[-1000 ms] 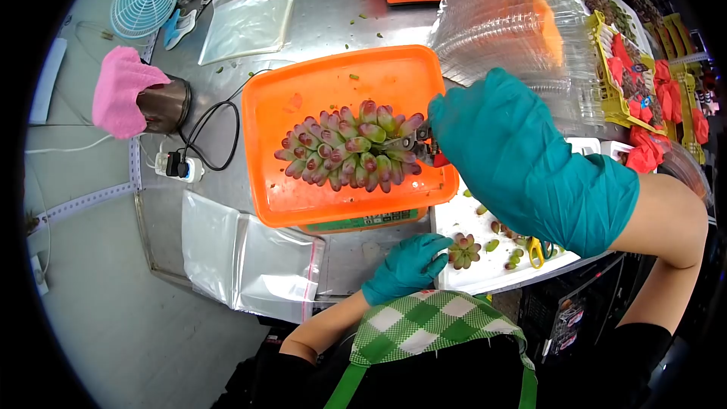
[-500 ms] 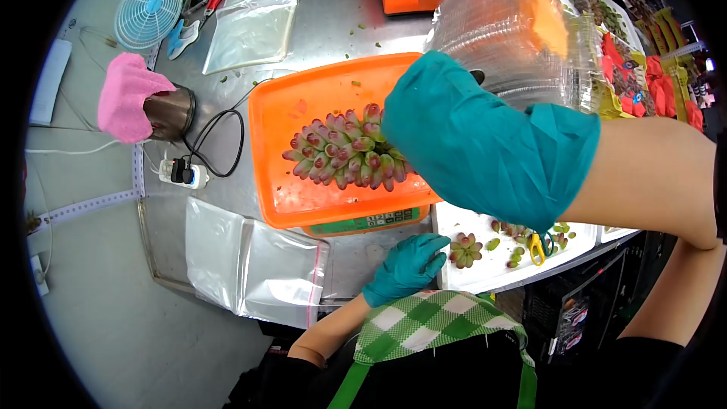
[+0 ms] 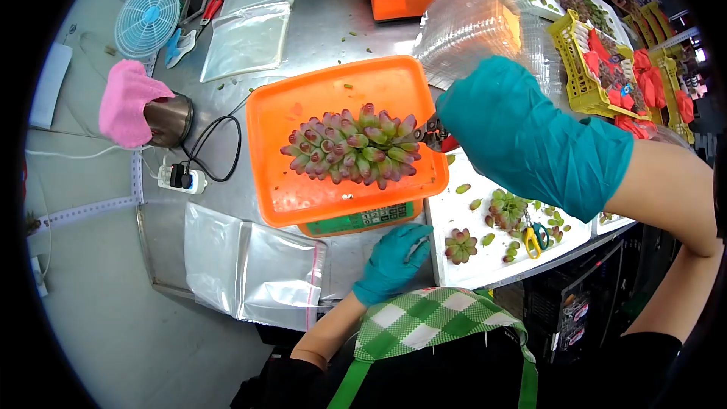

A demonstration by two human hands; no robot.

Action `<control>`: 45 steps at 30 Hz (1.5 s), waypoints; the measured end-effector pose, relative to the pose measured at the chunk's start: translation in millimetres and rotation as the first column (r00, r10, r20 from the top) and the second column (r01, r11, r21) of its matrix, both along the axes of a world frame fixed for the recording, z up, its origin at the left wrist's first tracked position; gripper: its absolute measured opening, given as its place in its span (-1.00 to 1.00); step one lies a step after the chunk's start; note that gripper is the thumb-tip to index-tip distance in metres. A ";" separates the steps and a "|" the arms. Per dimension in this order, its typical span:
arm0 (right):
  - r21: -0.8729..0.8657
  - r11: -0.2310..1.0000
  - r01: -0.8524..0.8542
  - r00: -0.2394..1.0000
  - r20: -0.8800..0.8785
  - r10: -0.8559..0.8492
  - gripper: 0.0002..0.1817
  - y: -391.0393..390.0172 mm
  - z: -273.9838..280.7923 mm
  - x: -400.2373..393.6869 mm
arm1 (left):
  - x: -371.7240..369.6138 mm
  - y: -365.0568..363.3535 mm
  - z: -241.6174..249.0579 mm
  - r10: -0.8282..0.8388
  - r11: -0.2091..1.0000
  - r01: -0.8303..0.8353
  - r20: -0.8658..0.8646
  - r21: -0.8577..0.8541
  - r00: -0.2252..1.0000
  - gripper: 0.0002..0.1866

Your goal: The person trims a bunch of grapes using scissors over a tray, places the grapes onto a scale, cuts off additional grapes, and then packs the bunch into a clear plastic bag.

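Note:
In the head view, my right hand (image 3: 507, 117), in a teal glove, grips red-handled pruning shears (image 3: 433, 135). Their jaws touch the right end of a plump green and pink succulent cluster (image 3: 352, 150). The cluster lies in the orange tray (image 3: 280, 203) of a scale, whose green keypad panel (image 3: 360, 220) shows at the front. My left hand (image 3: 390, 261), also gloved, rests with its fingers stretched out between the scale and a white tray (image 3: 454, 278). A succulent rosette (image 3: 460, 246), a larger rosette (image 3: 506, 209), loose leaves and yellow-and-teal scissors (image 3: 535, 238) lie in that white tray.
Stacked clear plastic containers (image 3: 473, 23) stand behind my right hand. Clear bags (image 3: 280, 276) lie front left and more bags (image 3: 250, 38) at the back. A cable (image 3: 241, 136), a power strip (image 3: 182, 178), a fan (image 3: 148, 19) and a yellow crate (image 3: 579, 79) surround the scale.
My right hand has moved right and back from the succulent, bringing the pruning shears into view. My left hand has shifted slightly left. The view has tilted a little.

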State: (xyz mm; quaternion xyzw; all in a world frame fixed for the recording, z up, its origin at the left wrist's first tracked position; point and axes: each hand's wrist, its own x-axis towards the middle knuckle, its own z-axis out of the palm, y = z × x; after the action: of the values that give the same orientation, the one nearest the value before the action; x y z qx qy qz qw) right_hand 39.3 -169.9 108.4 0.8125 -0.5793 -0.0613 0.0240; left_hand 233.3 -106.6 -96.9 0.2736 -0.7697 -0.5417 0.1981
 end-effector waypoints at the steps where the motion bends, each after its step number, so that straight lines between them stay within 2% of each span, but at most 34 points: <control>1: 0.008 1.000 -0.007 1.000 -0.007 0.007 -0.89 0.7 -2.0 -0.8 | 0.2 -1.0 -0.5 -0.001 1.000 0.001 -0.002 -0.013 1.000 -0.71; 5: 0.101 0.991 -0.086 0.988 -0.121 0.099 -0.93 4.7 -32.5 -11.2 | 0.4 0.2 -1.6 -0.005 1.000 0.005 0.000 -0.031 1.000 -0.70; 8: 0.082 0.991 -0.102 0.979 -0.167 0.114 -0.94 5.9 -40.1 -10.2 | 0.5 2.2 -1.2 -0.019 0.998 0.019 -0.003 -0.052 1.000 -0.70; 10: 0.034 0.981 -0.190 0.893 -0.409 0.187 -0.93 7.3 -47.6 -7.9 | 0.4 3.9 0.1 -0.024 1.000 0.025 0.007 -0.012 1.000 -0.70; 12: 0.046 0.967 -0.252 0.843 -0.480 0.243 -0.92 8.7 -48.9 -4.9 | 0.9 5.1 -2.0 -0.029 1.000 0.029 0.006 0.002 1.000 -0.70; 13: 0.073 0.961 -0.268 0.858 -0.436 0.272 -0.91 8.9 -47.2 -2.8 | 0.4 5.5 -3.2 -0.030 1.000 0.030 0.005 0.009 1.000 -0.70; 16: 0.186 0.924 -0.334 0.808 -0.449 0.382 -0.91 4.9 -41.2 6.9 | -3.1 7.3 -3.9 0.012 1.000 -0.012 -0.032 0.007 0.999 -0.73; 19: 0.167 0.931 -0.324 0.824 -0.435 0.364 -0.90 7.4 -36.5 4.5 | -3.2 5.3 2.5 0.006 1.000 -0.007 -0.018 -0.023 1.000 -0.73; 25: 0.078 0.941 -0.330 0.858 -0.392 0.333 -0.89 11.3 -35.3 9.7 | 0.3 8.2 -1.3 0.033 0.999 -0.032 -0.048 0.020 0.998 -0.73; 29: 0.002 0.949 -0.315 0.893 -0.339 0.297 -0.88 18.5 -28.9 5.5 | 6.0 6.5 -0.9 0.075 0.997 -0.075 -0.009 -0.004 0.997 -0.72; 34: -0.173 0.941 -0.291 0.951 -0.163 0.264 -0.86 33.1 -10.7 -11.0 | 8.3 9.0 1.3 0.085 0.996 -0.085 -0.020 0.018 0.996 -0.72; 36: -0.259 0.933 -0.250 0.968 -0.034 0.250 -0.85 40.7 -2.7 -21.0 | 9.1 11.7 2.1 0.083 0.994 -0.085 -0.042 -0.063 0.996 -0.72; 38: -0.271 0.952 -0.140 0.982 0.083 0.168 -0.85 54.3 5.9 -34.2 | 7.5 16.6 2.9 0.071 0.992 -0.076 -0.060 -0.100 0.996 -0.73; 40: -0.106 0.990 0.088 0.996 0.013 -0.087 -0.75 75.4 18.0 -38.6 | 9.4 22.0 3.3 0.058 0.994 -0.063 -0.053 -0.088 0.997 -0.74; 41: -0.082 0.984 0.159 0.987 0.027 -0.157 -0.68 87.6 24.1 -38.3 | 12.5 24.4 -2.3 0.019 0.980 -0.020 -0.007 -0.200 1.000 -0.74; 42: 0.150 0.870 0.469 0.875 -0.214 -0.435 -0.61 89.2 36.4 -22.5 | 13.3 28.8 0.0 0.013 0.989 -0.010 0.017 -0.148 1.000 -0.74; 45: 0.124 0.885 0.449 0.885 -0.197 -0.421 -0.54 133.2 15.0 -45.8 | 17.9 39.4 -2.6 0.023 0.990 -0.020 0.016 -0.141 1.000 -0.75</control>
State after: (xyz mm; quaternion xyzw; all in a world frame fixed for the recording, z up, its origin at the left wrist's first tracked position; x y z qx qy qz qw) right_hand -6.5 -36.8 123.4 0.6527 -0.7359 -0.1798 -0.0103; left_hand 251.2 -67.3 -99.5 0.2719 -0.8048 -0.4814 0.2159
